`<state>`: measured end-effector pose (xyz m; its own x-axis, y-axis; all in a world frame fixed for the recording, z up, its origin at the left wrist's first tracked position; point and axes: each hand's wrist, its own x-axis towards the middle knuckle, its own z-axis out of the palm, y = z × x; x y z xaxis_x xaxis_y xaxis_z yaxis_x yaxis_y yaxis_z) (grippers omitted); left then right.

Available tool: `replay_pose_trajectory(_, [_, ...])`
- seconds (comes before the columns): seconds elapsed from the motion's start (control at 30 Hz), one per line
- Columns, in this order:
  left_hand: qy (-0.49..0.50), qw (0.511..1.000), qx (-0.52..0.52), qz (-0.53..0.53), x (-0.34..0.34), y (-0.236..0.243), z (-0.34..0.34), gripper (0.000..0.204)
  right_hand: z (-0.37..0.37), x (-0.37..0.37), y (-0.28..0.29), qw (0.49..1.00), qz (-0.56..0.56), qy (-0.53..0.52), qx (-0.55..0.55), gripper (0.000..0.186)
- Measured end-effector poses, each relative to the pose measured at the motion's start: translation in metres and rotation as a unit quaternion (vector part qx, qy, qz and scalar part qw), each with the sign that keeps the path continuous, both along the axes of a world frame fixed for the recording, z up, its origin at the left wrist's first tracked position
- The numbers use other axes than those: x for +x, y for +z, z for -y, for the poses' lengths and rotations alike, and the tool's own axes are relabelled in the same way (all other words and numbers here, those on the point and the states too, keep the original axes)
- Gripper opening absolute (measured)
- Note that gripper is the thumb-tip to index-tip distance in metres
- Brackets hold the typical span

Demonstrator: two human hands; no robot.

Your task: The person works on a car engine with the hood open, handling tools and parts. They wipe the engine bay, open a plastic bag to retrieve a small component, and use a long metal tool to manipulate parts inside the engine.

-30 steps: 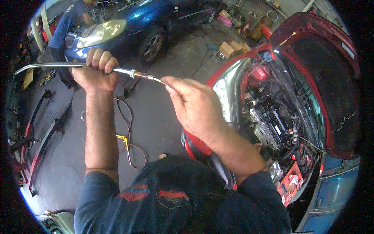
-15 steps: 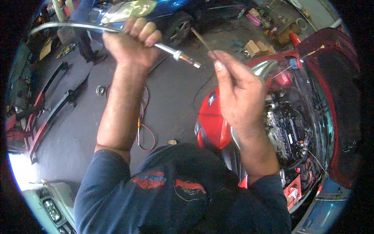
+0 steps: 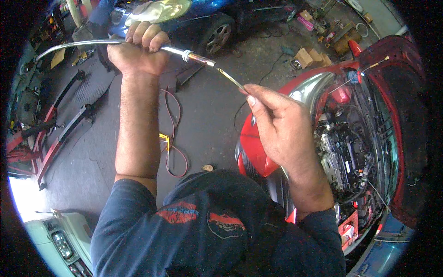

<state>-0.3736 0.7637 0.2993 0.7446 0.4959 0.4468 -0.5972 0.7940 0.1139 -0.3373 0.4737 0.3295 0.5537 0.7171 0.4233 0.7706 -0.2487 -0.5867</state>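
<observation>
My left hand (image 3: 140, 53), raised at the upper left, is closed in a fist around a curved silver metal tube (image 3: 78, 43). The tube's long bent part runs off to the left. Right of my fist it carries a ring-like collar (image 3: 186, 55) and a darker, brownish end. My right hand (image 3: 284, 127) pinches a thin, light-coloured rod (image 3: 230, 79) between thumb and fingertips. The rod's far tip meets the open end of the tube; whether it is inside cannot be made out. Both pieces are held in mid-air over the floor.
At the right a red car (image 3: 258, 147) has its hood raised and engine bay (image 3: 346, 152) exposed. A blue car (image 3: 198, 16) stands ahead. Red-and-black metal arms (image 3: 62, 136) lie at the left. A reddish hose (image 3: 177, 122) loops on the floor. Cardboard boxes (image 3: 311, 58) sit far right.
The tube in my left hand has shifted left and up. My right hand has lowered the rod slightly, turning its far tip onto the tube's end; before, the two were apart.
</observation>
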Motion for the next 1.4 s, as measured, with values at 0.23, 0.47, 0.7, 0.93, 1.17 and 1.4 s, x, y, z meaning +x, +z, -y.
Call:
replay_pose_trajectory(0.23, [-0.036,0.998,0.029,0.033,-0.001,0.009,0.014,0.040,-0.007,-0.003,0.004,1.000,-0.015,-0.004,0.006,0.023])
replay_pose_trajectory(0.47, [0.049,0.995,0.024,-0.088,0.006,0.013,0.028,0.037,-0.017,0.003,-0.003,0.998,0.046,-0.037,0.023,0.016])
replay_pose_trajectory(0.7, [0.003,0.997,0.049,-0.067,0.006,0.012,0.024,0.038,-0.016,0.004,0.000,0.998,0.062,-0.015,0.007,0.017])
replay_pose_trajectory(0.93, [0.038,0.979,0.075,-0.188,0.004,0.018,0.026,0.044,-0.021,0.004,0.006,0.993,0.099,0.001,-0.068,0.016])
replay_pose_trajectory(1.17, [0.029,0.980,0.054,-0.191,-0.002,0.025,0.022,0.046,-0.013,0.013,0.021,0.989,0.037,0.099,-0.107,0.018])
replay_pose_trajectory(1.4, [-0.030,0.978,-0.015,-0.206,0.005,0.010,0.024,0.043,-0.013,0.019,0.021,0.981,0.063,0.120,-0.140,0.018])
